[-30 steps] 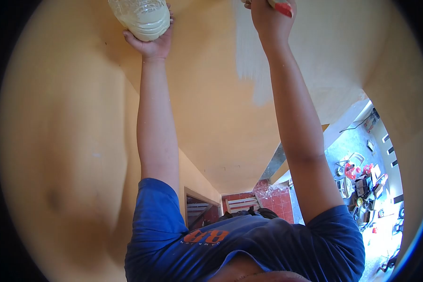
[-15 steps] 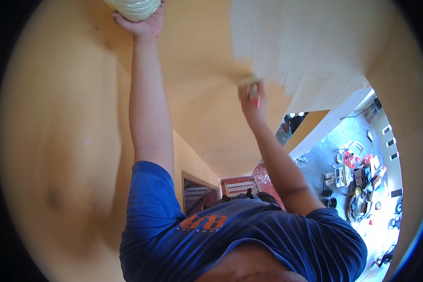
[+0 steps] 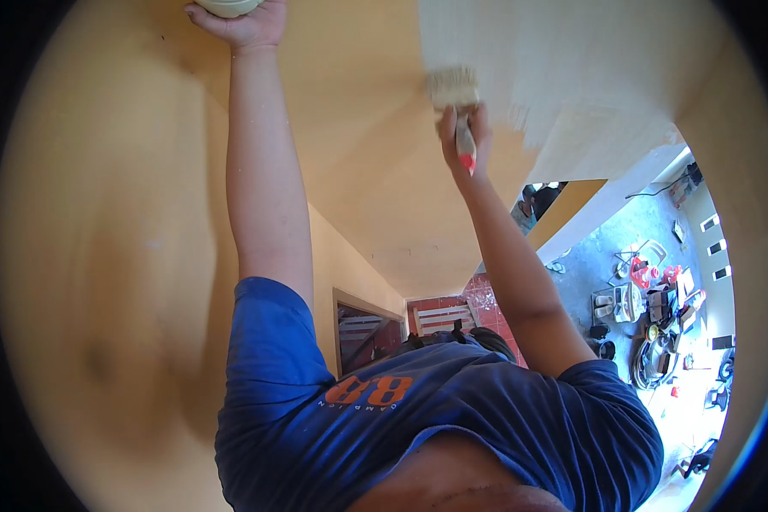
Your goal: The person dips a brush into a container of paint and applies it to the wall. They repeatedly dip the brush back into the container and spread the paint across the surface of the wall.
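Note:
My right hand (image 3: 480, 136) is closed around the handle of a wide paintbrush (image 3: 453, 88), whose red handle end points down towards my wrist. The pale bristles lie at the edge between the yellow-orange surface (image 3: 350, 111) and a whitish painted area (image 3: 563, 68). High at the upper left, my left hand (image 3: 256, 26) grips a pale, rounded plastic container (image 3: 228, 7) from below. The frame's top edge cuts off most of that container, so its contents are hidden.
A yellow wall (image 3: 102, 256) runs along the left. Below are a doorway (image 3: 358, 333), a red tiled floor (image 3: 486, 303) and a white slatted piece (image 3: 444, 318). At the lower right, tools, buckets and a red item (image 3: 642, 273) clutter a grey floor (image 3: 602, 243).
My right hand has moved the brush upward to the white paint's edge. My left hand and the container have shifted slightly up and left, leaving less of the container in view.

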A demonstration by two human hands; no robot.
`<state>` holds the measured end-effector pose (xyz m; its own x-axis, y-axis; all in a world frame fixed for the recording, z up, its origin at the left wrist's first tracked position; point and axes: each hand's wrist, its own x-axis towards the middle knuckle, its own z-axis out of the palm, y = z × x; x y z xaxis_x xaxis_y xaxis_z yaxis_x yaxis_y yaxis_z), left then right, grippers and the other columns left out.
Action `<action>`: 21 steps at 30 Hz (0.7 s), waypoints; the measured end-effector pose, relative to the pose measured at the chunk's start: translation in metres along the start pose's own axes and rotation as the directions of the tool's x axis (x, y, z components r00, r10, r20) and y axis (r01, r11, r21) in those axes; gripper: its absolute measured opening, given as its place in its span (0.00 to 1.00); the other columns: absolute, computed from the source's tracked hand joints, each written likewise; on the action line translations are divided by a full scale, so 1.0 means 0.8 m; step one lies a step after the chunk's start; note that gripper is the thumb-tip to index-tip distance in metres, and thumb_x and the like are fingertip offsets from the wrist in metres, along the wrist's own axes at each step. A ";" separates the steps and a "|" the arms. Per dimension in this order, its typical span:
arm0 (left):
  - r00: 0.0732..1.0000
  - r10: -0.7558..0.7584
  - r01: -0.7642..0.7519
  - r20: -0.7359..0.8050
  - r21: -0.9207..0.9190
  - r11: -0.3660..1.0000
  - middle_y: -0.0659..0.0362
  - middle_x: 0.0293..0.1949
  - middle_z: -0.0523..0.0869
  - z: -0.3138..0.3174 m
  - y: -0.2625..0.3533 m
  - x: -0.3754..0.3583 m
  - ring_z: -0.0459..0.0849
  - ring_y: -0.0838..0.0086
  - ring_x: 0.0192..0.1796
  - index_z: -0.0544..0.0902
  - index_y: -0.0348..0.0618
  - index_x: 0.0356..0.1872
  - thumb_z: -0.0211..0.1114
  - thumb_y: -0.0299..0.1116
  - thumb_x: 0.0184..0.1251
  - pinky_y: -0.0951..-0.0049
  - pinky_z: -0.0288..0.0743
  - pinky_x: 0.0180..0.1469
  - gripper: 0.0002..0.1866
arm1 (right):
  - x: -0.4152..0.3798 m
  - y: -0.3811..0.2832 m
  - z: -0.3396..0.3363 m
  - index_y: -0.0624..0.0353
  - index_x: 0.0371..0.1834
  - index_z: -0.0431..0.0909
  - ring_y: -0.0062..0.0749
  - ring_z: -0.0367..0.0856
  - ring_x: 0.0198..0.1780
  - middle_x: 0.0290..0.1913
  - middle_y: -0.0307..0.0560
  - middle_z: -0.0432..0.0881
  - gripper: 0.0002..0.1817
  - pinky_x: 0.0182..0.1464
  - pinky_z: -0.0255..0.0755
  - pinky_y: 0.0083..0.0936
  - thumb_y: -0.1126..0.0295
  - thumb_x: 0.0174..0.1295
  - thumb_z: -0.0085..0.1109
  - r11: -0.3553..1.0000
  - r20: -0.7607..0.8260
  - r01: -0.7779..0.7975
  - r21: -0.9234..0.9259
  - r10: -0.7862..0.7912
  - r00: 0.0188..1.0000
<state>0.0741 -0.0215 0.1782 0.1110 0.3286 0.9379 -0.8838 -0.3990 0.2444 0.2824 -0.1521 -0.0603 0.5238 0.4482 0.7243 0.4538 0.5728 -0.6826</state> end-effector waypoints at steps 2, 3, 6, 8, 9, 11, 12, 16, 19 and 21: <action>1.000 0.009 -0.009 -0.012 0.004 1.000 0.50 0.52 0.77 0.002 -0.001 0.000 0.79 0.63 0.46 0.66 0.48 0.64 0.47 0.74 0.55 0.68 0.76 0.41 0.46 | -0.046 0.022 -0.012 0.60 0.36 0.65 0.23 0.76 0.20 0.22 0.44 0.77 0.10 0.20 0.67 0.22 0.69 0.62 0.56 0.988 0.055 -0.152 -0.001 0.152 0.987; 1.000 0.014 -0.014 -0.012 0.005 1.000 0.50 0.52 0.77 0.003 -0.001 0.001 0.79 0.63 0.46 0.66 0.48 0.64 0.47 0.74 0.55 0.68 0.76 0.41 0.46 | -0.069 0.026 -0.022 0.60 0.38 0.64 0.23 0.76 0.20 0.21 0.44 0.77 0.10 0.20 0.68 0.22 0.69 0.62 0.55 0.969 0.085 -0.244 -0.036 0.246 0.965; 0.999 -0.002 0.000 -0.042 -0.045 0.999 0.50 0.52 0.77 0.004 0.000 -0.001 0.79 0.63 0.46 0.66 0.47 0.64 0.46 0.75 0.55 0.68 0.76 0.41 0.46 | -0.124 0.054 -0.046 0.61 0.46 0.61 0.45 0.83 0.25 0.22 0.52 0.80 0.16 0.26 0.72 0.34 0.69 0.61 0.56 0.920 0.114 -0.377 -0.107 0.388 0.915; 0.999 0.002 -0.003 -0.053 -0.011 1.000 0.49 0.52 0.77 0.001 -0.001 -0.001 0.79 0.63 0.47 0.66 0.47 0.64 0.45 0.75 0.55 0.67 0.76 0.41 0.46 | -0.143 0.071 -0.057 0.62 0.50 0.58 0.47 0.82 0.26 0.22 0.53 0.80 0.20 0.27 0.72 0.36 0.69 0.60 0.56 0.933 0.138 -0.336 -0.127 0.353 0.925; 0.998 0.004 -0.005 -0.058 -0.013 1.000 0.49 0.52 0.77 0.001 -0.001 -0.002 0.79 0.63 0.47 0.66 0.47 0.64 0.45 0.75 0.55 0.67 0.76 0.41 0.46 | -0.139 0.066 -0.061 0.62 0.50 0.58 0.47 0.82 0.26 0.22 0.53 0.80 0.20 0.27 0.72 0.36 0.69 0.60 0.56 0.933 0.141 -0.336 -0.133 0.353 0.925; 0.998 -0.008 0.007 -0.064 -0.023 1.000 0.49 0.51 0.77 0.004 -0.001 -0.003 0.78 0.63 0.47 0.66 0.47 0.64 0.44 0.75 0.55 0.67 0.76 0.41 0.46 | -0.119 0.039 -0.072 0.63 0.48 0.59 0.48 0.81 0.26 0.22 0.53 0.79 0.20 0.27 0.73 0.37 0.68 0.59 0.58 0.944 0.262 -0.159 -0.290 0.238 0.935; 0.998 -0.004 0.002 -0.066 -0.025 1.000 0.49 0.51 0.77 0.007 0.001 -0.004 0.78 0.63 0.47 0.66 0.47 0.64 0.44 0.75 0.55 0.67 0.76 0.41 0.46 | -0.108 0.025 -0.077 0.63 0.48 0.59 0.48 0.81 0.26 0.22 0.53 0.79 0.20 0.27 0.73 0.37 0.68 0.59 0.58 0.943 0.264 -0.155 -0.293 0.236 0.935; 0.999 -0.008 0.008 -0.042 0.017 1.000 0.49 0.51 0.77 0.007 0.004 -0.007 0.78 0.63 0.47 0.66 0.47 0.64 0.43 0.76 0.55 0.67 0.76 0.41 0.46 | -0.039 -0.024 -0.092 0.61 0.38 0.67 0.43 0.82 0.27 0.32 0.51 0.80 0.12 0.27 0.75 0.31 0.72 0.57 0.61 0.889 0.561 0.345 -0.301 -0.128 0.818; 0.998 -0.030 0.030 -0.054 0.005 1.000 0.50 0.51 0.77 0.007 0.003 -0.009 0.79 0.64 0.47 0.67 0.47 0.64 0.42 0.76 0.55 0.67 0.76 0.41 0.46 | 0.008 -0.033 -0.106 0.61 0.33 0.74 0.42 0.83 0.35 0.40 0.46 0.80 0.08 0.32 0.77 0.33 0.73 0.53 0.63 0.764 0.728 0.601 -0.237 -0.270 0.630; 0.999 -0.024 0.024 -0.036 0.006 1.000 0.50 0.51 0.77 0.005 0.002 -0.008 0.79 0.64 0.47 0.67 0.48 0.64 0.42 0.76 0.55 0.67 0.76 0.41 0.46 | 0.048 -0.061 -0.103 0.55 0.48 0.76 0.38 0.81 0.43 0.44 0.42 0.78 0.19 0.42 0.78 0.29 0.72 0.50 0.58 0.449 0.684 0.872 -0.192 -0.576 0.447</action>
<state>0.0737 -0.0274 0.1731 0.1161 0.3686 0.9223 -0.8783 -0.3956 0.2686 0.3399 -0.2195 -0.0077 -0.5203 0.3401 0.7834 0.7994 0.5167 0.3066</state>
